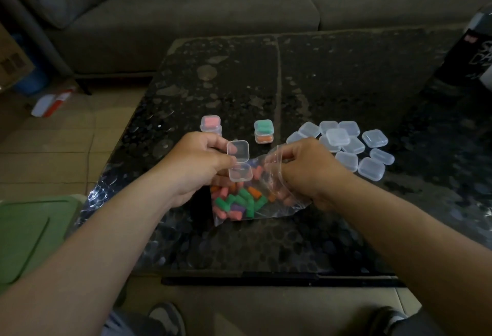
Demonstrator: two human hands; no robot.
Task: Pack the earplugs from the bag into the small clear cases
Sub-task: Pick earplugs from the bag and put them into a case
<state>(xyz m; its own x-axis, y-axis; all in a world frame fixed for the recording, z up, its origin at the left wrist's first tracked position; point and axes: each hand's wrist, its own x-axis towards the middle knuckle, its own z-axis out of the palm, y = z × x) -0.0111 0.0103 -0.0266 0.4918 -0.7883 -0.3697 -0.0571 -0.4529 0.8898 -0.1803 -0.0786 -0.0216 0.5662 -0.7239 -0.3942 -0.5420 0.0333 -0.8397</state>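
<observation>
The left hand (197,165) pinches an open case (238,163), its lid tipped up toward the worktop's (332,82) far edge. The right hand (306,170) grips the mouth of the bag (266,210). The bag lies mid-worktop, its mouth toward the far edge, with earplugs (239,202) heaped at its near end.

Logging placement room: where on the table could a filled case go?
Bare table lies between the pink stack and the green-orange stack, and beyond both toward the sofa. Crowded: the empty cases at right and around the bag.
</observation>
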